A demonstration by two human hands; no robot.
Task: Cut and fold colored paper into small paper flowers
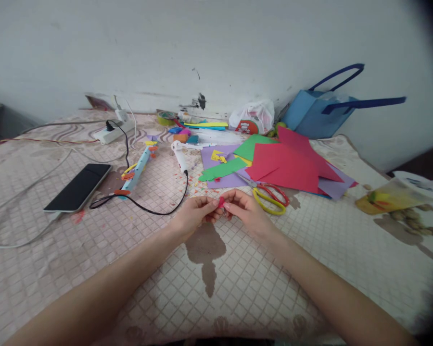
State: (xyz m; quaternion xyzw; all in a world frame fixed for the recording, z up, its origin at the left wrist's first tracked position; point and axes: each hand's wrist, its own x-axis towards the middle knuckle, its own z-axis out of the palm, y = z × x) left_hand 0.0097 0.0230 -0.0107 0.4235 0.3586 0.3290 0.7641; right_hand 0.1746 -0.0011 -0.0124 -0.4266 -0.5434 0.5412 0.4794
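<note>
Between my two hands, above the patterned tablecloth, is a small red piece [221, 202], likely paper or foam sheet. My left hand [198, 211] pinches its left side between thumb and fingers. From the other side, my right hand [243, 209] pinches it too, and the fingertips of both hands nearly meet. Fingers cover most of the piece, so its full shape is hidden. Just beyond my right hand lie scissors [270, 199] with yellow and red handles. Behind them are red sheets [286, 166], a green strip [223, 169] and a purple sheet [211, 153].
A white glue gun [179, 156] with a black cord lies ahead to the left. Near it is a light blue strip [139, 168] with orange and yellow pieces. A phone [78, 187], power strip [115, 132], blue bag [310, 113] and tilted plastic container [393, 194] surround the work area.
</note>
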